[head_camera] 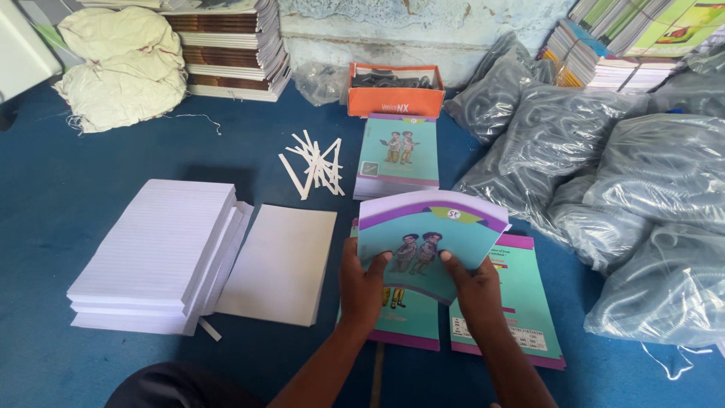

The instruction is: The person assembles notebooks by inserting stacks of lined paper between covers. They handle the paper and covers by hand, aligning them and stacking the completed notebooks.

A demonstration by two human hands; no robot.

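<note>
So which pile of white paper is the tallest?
The lined stack on the far left is tallest. The plain white pile beside it, nearer the left hand, lies much lower and flatter.

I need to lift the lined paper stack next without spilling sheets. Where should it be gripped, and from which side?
Probably grip the lined paper stack low on its two short ends, one hand per end, coming in from the near end and the far end. It lies flat on the blue floor, tall and loose, with layers already slipped toward the thin white pad, so a top or one-sided pinch would likely fan it.
</note>
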